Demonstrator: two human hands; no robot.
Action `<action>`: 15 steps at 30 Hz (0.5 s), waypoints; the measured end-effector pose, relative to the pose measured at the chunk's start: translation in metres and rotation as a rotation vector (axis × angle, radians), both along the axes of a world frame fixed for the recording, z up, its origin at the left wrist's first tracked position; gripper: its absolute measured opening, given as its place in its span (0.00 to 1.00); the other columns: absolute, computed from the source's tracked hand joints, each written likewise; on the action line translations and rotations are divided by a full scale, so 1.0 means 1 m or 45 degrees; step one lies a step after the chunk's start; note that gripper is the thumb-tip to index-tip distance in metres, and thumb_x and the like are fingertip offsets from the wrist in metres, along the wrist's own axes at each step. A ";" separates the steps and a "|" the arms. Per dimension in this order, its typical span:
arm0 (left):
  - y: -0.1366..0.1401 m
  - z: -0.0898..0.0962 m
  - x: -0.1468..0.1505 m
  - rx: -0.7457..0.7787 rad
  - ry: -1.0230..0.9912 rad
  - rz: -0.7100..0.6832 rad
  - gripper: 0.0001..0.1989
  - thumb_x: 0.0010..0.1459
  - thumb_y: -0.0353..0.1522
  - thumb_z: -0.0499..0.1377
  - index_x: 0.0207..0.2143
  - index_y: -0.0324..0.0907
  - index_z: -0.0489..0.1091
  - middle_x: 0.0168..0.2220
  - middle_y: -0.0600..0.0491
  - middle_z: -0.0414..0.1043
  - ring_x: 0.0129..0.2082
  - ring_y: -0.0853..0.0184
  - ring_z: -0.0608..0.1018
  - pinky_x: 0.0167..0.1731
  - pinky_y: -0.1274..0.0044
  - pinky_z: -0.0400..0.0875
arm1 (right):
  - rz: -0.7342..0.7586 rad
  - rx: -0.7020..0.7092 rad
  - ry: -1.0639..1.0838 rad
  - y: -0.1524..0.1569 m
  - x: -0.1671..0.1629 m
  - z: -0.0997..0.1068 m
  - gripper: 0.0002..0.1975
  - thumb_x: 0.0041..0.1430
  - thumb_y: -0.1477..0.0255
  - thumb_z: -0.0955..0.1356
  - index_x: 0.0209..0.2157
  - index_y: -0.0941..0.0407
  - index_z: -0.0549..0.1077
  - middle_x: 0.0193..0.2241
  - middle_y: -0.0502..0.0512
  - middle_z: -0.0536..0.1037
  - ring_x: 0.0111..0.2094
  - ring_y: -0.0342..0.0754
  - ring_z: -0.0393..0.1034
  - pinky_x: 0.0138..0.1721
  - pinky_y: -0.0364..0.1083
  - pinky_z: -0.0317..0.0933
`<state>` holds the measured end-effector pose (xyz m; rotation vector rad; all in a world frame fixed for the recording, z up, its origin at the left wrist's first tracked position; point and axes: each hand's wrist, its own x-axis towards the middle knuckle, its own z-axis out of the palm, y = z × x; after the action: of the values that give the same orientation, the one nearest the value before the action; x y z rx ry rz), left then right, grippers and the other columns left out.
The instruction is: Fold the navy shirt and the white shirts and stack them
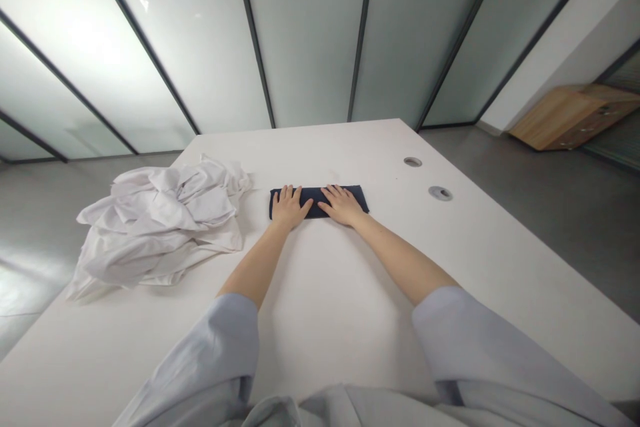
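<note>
On white table (335, 287), navy cloth (312, 193); frosted panels (310, 33) behind.

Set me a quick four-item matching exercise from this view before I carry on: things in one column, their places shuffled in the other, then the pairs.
Things
1. Folded cloth
2. Crumpled cloth
3. Wooden cabinet
4. Round inserts

Places
A. On the floor, far right of the picture
B. Under the left hand and right hand
C. Set into the table, toward its right edge
D. Heaped at the table's left side

Pairs: 1-B, 2-D, 3-A, 4-C
</note>
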<state>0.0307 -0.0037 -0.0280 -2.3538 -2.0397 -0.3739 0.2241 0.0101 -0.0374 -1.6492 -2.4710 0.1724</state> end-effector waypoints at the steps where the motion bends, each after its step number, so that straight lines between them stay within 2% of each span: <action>1: 0.001 0.000 -0.003 -0.003 -0.014 0.005 0.34 0.64 0.50 0.45 0.65 0.39 0.57 0.67 0.40 0.53 0.67 0.51 0.53 0.63 0.57 0.47 | 0.014 -0.005 -0.014 0.000 0.003 0.001 0.36 0.66 0.49 0.50 0.67 0.55 0.54 0.68 0.58 0.53 0.68 0.56 0.44 0.64 0.56 0.42; 6: 0.002 -0.003 -0.015 -0.021 -0.163 0.007 0.34 0.62 0.50 0.49 0.65 0.40 0.57 0.68 0.43 0.48 0.68 0.48 0.49 0.63 0.57 0.47 | 0.022 -0.004 -0.101 -0.007 0.014 0.004 0.37 0.65 0.48 0.50 0.67 0.56 0.53 0.68 0.60 0.52 0.67 0.57 0.46 0.64 0.55 0.43; 9: 0.001 -0.009 -0.026 -0.056 -0.353 -0.042 0.35 0.60 0.47 0.53 0.64 0.37 0.57 0.69 0.41 0.46 0.68 0.50 0.49 0.64 0.59 0.48 | -0.012 0.037 -0.180 -0.022 0.011 0.010 0.37 0.65 0.48 0.50 0.66 0.58 0.55 0.66 0.65 0.56 0.64 0.60 0.52 0.61 0.57 0.48; 12: -0.002 -0.016 -0.040 0.010 -0.664 -0.005 0.30 0.61 0.43 0.53 0.61 0.36 0.61 0.65 0.39 0.56 0.65 0.55 0.59 0.62 0.65 0.54 | -0.074 0.063 -0.249 -0.041 0.007 0.024 0.37 0.64 0.47 0.52 0.61 0.59 0.63 0.59 0.70 0.66 0.56 0.63 0.62 0.56 0.60 0.52; 15: -0.004 -0.018 -0.052 0.142 -0.983 0.123 0.22 0.63 0.41 0.49 0.52 0.38 0.68 0.54 0.42 0.71 0.55 0.59 0.71 0.57 0.68 0.63 | -0.110 0.029 -0.292 -0.057 0.006 0.039 0.36 0.62 0.46 0.56 0.53 0.62 0.71 0.50 0.73 0.73 0.51 0.64 0.66 0.54 0.60 0.53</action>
<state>-0.0214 -0.0077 -0.0464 -2.2279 -2.2731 -1.5416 0.2305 -0.0473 0.0021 -1.8558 -2.5435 -0.0595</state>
